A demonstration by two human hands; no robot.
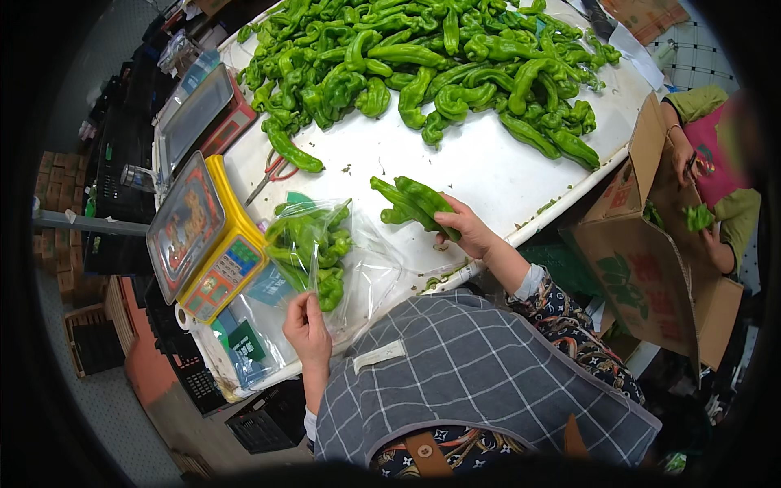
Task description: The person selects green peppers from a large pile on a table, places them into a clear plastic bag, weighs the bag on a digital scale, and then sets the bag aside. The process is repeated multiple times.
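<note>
My left hand (pixel 310 324) pinches the near edge of a clear plastic bag (pixel 372 259) that lies on the white table (pixel 366 152). Several green peppers (pixel 299 238) are inside the bag. To the right, my right hand (pixel 467 226) grips a few long green peppers (pixel 415 201) just above the table. Across the far side spreads a large heap of green peppers (pixel 427 61). Red-handled scissors (pixel 271 174) lie beyond the bag, close to one pepper at the heap's left edge.
A yellow weighing scale (pixel 229 244) and a red scale (pixel 229 125) stand along the left edge. Flat printed plastic bags (pixel 247 341) lie at the near left corner. At right, beside an open cardboard box (pixel 634 268), another person (pixel 701 152) holds scissors and a green pepper.
</note>
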